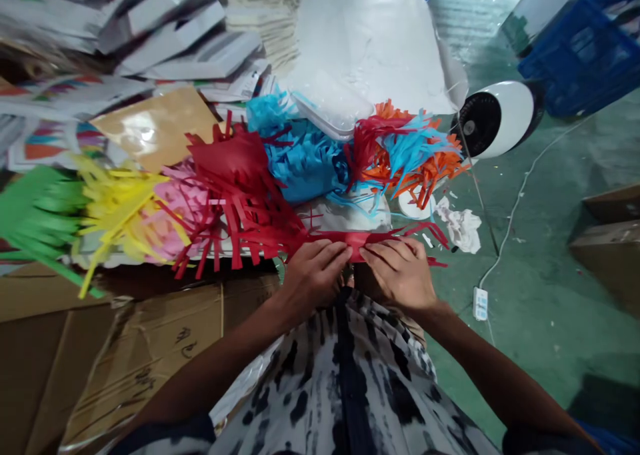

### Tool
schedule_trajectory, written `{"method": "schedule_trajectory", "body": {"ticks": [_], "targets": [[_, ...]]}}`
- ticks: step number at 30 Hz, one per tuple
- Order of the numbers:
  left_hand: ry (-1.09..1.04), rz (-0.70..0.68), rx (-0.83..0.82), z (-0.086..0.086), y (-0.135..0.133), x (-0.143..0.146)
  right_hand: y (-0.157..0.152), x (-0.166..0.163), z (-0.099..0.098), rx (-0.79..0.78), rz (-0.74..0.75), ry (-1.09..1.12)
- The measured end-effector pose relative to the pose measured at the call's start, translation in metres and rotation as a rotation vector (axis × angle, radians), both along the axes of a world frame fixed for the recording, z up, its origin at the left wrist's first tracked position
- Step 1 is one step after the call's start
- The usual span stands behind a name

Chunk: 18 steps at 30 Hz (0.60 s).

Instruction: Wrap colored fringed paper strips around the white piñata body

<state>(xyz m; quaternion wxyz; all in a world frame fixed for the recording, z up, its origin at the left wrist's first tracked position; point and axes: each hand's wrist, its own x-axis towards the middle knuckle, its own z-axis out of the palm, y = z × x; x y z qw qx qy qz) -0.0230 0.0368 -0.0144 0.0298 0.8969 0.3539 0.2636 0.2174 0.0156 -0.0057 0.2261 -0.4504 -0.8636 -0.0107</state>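
Observation:
My left hand (314,272) and my right hand (397,272) meet at the table's near edge, both pinching a strip of red fringed paper (356,242) between fingers and thumbs. The strip runs left into a big pile of red fringe (240,188). Blue fringe (300,158) lies just behind it, and orange and blue fringe (410,158) sits at the right.
Green (35,208), yellow (117,205) and pink (175,215) fringe piles lie to the left. Cardboard boxes (125,348) stand below the table. A white tray (333,105), a fan (495,118), crumpled paper (463,228), a power strip (480,303) and a blue crate (585,55) are around.

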Motion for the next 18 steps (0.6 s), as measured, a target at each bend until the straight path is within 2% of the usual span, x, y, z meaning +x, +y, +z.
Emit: {"method": "schedule_trajectory", "body": {"ticks": [5,8,13,18], "targets": [[-0.087,0.106,-0.15,0.01,0.015,-0.017,0.011,0.01,0.012,-0.23,-0.113,0.112],[-0.067,0.171,-0.237,0.017,0.022,-0.023,0.017,0.007,0.02,-0.299,-0.186,0.106],[0.069,0.304,-0.211,0.02,0.027,-0.02,0.026,0.0,0.017,-0.268,-0.288,-0.039],[0.198,0.295,-0.132,0.018,0.034,-0.017,0.03,-0.003,0.013,-0.228,-0.342,-0.172]]}}
